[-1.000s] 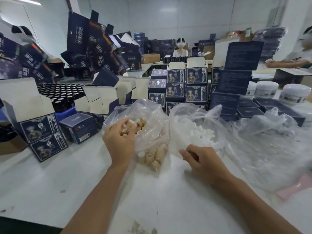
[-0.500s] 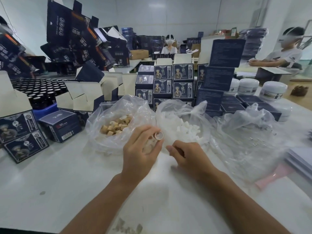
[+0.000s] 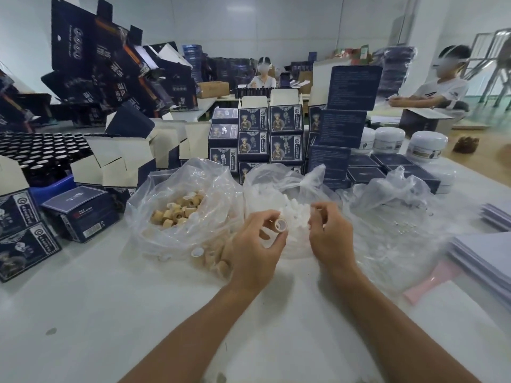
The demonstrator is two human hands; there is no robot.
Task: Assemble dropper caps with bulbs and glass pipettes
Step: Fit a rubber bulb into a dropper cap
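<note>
Two hands meet over the white table [image 3: 83, 313], just in front of three clear plastic bags. The left hand [image 3: 254, 250] pinches a single tan dropper cap [image 3: 281, 225] between thumb and fingertips, above the near edge of the middle bag. The cap is a short ring; its open, white-lined mouth faces up and back towards the person, so its axis tilts up from the fingers rather than lying flat. The right hand [image 3: 330, 236] is just beside it, apart from the cap, its fingers curled inward with the tips drawn together; something small and pale may sit between them, but it is too blurred to tell.

The left bag [image 3: 154, 230] holds a heap of the same tan caps [image 3: 179, 210], lying every which way, with a few more pressed against its near wall by the left wrist. The middle bag [image 3: 265, 178] is filled with white bulbs [image 3: 296, 210], directly behind both hands. The right bag [image 3: 401, 205] lies crumpled and mostly see-through, its contents unclear.

Behind the bags stand stacked dark blue cartons [image 3: 284, 125], white jars [image 3: 427, 146] to the right, and a tray of dark bottles [image 3: 36, 150] at the far left. A pink strip [image 3: 431, 280] lies on the table by a stack of pale sheets [image 3: 486, 255].
</note>
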